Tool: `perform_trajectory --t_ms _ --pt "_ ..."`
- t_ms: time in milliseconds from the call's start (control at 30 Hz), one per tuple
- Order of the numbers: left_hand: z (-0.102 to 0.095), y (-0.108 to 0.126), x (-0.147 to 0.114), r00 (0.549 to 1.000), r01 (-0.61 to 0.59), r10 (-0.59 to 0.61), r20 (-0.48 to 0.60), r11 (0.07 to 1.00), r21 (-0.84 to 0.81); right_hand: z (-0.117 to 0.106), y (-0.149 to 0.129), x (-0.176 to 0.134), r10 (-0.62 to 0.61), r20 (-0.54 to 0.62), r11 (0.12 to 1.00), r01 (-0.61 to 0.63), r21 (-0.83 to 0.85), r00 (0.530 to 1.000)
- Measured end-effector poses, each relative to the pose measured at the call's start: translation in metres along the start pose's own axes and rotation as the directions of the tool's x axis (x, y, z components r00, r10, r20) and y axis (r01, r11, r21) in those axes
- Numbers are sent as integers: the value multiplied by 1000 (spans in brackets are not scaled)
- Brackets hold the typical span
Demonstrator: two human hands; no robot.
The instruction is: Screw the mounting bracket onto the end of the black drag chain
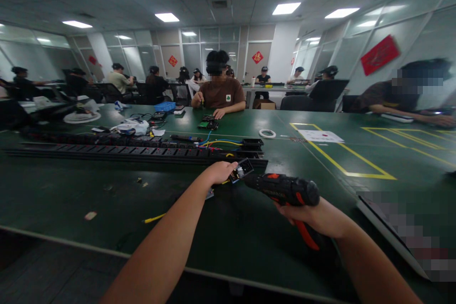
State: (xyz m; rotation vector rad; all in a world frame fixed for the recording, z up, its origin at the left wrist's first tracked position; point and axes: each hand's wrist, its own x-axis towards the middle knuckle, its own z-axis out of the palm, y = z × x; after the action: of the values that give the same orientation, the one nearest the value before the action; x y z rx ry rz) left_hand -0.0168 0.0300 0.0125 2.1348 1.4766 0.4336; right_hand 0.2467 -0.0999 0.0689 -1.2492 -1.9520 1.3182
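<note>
My left hand is closed around a small black rectangular housing, whose open side shows pale and metallic parts. A cordless drill, black with orange trim, is gripped in my right hand. Its nose points left toward the housing; whether the bit touches it I cannot tell. Just beyond my left hand lie long black power strips, side by side along the table. Blue and yellow wires run from their right end to a black end piece. A yellow cable end shows beside my left forearm.
The green table carries a white tape roll, a paper sheet and yellow tape outlines. At the right edge lies a flat, partly blurred object. Across the table a person handles a circuit board; another person sits far right.
</note>
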Motion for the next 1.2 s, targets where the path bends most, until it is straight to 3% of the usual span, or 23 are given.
perform_trajectory --t_ms 1200 --pt "-2 2 -3 1000 22 -22 1 1000 14 0 1 0 8 6 1000 -8 -15 1000"
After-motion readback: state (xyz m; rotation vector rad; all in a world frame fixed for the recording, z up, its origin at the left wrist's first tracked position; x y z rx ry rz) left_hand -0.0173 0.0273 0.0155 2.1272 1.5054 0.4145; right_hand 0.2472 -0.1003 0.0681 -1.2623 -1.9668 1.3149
